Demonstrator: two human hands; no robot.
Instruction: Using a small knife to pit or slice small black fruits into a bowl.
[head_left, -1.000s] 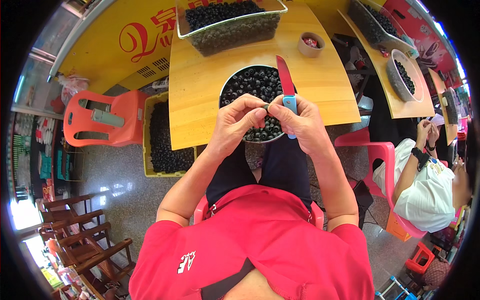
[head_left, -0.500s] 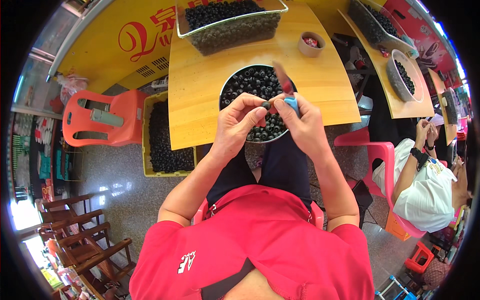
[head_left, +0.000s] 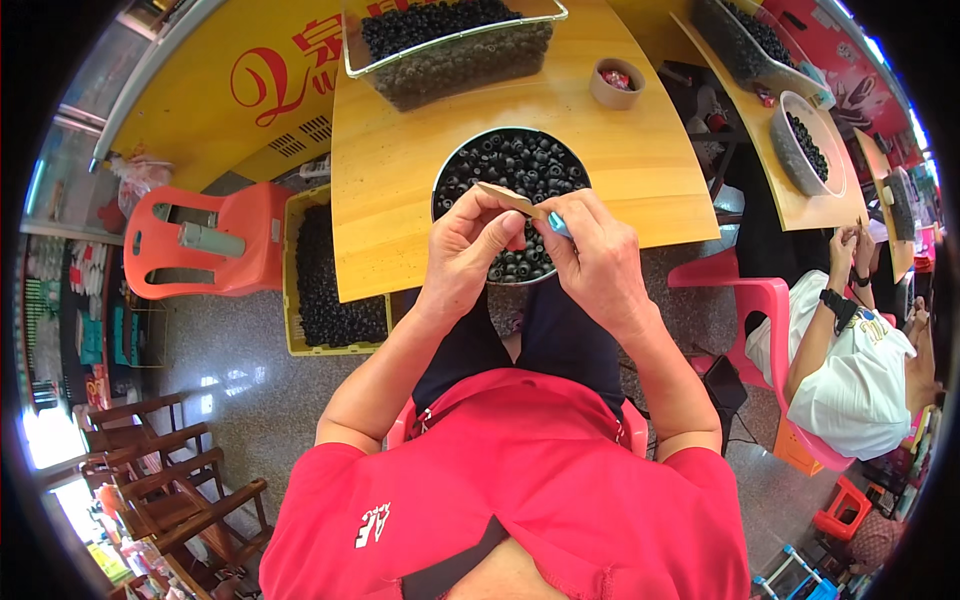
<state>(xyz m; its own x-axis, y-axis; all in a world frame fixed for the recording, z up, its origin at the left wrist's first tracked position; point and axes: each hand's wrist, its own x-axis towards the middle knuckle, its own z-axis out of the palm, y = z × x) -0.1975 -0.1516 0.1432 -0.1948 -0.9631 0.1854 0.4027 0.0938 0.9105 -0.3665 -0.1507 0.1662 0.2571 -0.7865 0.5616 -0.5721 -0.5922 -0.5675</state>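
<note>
My right hand is closed round a small knife with a blue handle. Its narrow blade points left and lies across the fingertips of my left hand. Thumb and fingers of that left hand are pinched on a small dark round piece, now mostly hidden by the blade and fingers. Below both hands is a round metal-rimmed bowl, full of small dark round pieces, many showing a ring-like hollow. My hands cover part of the bowl.
A clear tub of dark pieces and a small brown cup stand on the wooden table. Left of it are a yellow crate of dark pieces and an orange chair. Another person sits at the right.
The knife has swung down from pointing up and away to lying leftward across my left fingertips. My right hand has turned over with it; the left hand keeps its pinch.
</note>
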